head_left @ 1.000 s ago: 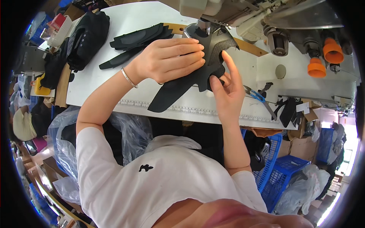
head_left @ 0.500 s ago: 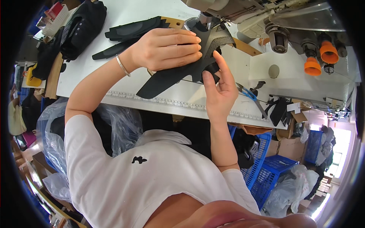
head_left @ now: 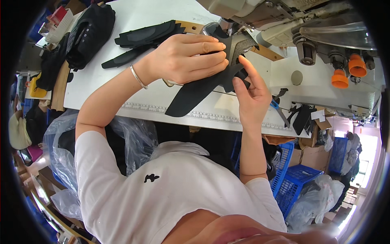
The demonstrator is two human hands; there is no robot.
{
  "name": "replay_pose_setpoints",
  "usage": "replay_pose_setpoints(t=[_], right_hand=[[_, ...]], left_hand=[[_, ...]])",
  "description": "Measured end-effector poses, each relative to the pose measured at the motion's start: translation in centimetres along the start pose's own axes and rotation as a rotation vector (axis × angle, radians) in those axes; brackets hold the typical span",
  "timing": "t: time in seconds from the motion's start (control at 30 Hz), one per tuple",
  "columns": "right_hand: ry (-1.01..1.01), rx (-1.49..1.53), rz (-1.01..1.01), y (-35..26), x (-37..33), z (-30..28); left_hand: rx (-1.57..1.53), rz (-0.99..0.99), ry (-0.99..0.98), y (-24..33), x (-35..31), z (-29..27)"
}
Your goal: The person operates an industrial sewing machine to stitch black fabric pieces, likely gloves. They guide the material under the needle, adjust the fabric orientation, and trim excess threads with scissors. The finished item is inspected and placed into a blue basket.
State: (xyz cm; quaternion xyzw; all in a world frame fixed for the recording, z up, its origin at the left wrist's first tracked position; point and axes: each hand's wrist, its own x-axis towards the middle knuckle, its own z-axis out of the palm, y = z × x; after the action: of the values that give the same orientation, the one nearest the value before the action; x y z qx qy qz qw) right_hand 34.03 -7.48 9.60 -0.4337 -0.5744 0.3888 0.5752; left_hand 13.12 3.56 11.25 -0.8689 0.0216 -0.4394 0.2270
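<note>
Two hands work one black fabric piece (head_left: 191,95) at a sewing machine (head_left: 260,12). Well out past the left hand's wrist side: a black bag (head_left: 87,34) on the white table (head_left: 101,85). Nearer, just beyond its knuckles: a stack of cut black pieces (head_left: 146,36). Left hand (head_left: 185,59): palm down, fingers extended and pressed flat on the fabric piece, pinning it to the table; thumb hidden, so grip underneath cannot be told. Silver bangle (head_left: 138,76) on that wrist. The fabric's long tail trails from under this hand toward the table's near edge. Right hand (head_left: 252,95): just beside the left, fingers half curled, index fingertip touching the fabric's edge below the needle area; guiding, not clenched. Beyond it, to its right: orange thread cones (head_left: 348,71). Below its wrist: blue crates (head_left: 298,183).
</note>
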Motion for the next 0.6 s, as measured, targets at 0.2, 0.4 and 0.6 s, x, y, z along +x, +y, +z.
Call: replay_pose_setpoints(t=[0.2, 0.4, 0.6], right_hand=[[0.003, 0.018, 0.026, -0.2, 0.3, 0.1], [0.049, -0.018, 0.021, -0.3, 1.1, 0.3], [0.069, -0.046, -0.006, 0.4, 1.7, 0.1]], left_hand=[[0.004, -0.014, -0.009, -0.3, 0.0, 0.0], [0.027, -0.034, 0.000, -0.5, 0.0, 0.4], [0.023, -0.058, -0.012, -0.9, 0.0, 0.5]])
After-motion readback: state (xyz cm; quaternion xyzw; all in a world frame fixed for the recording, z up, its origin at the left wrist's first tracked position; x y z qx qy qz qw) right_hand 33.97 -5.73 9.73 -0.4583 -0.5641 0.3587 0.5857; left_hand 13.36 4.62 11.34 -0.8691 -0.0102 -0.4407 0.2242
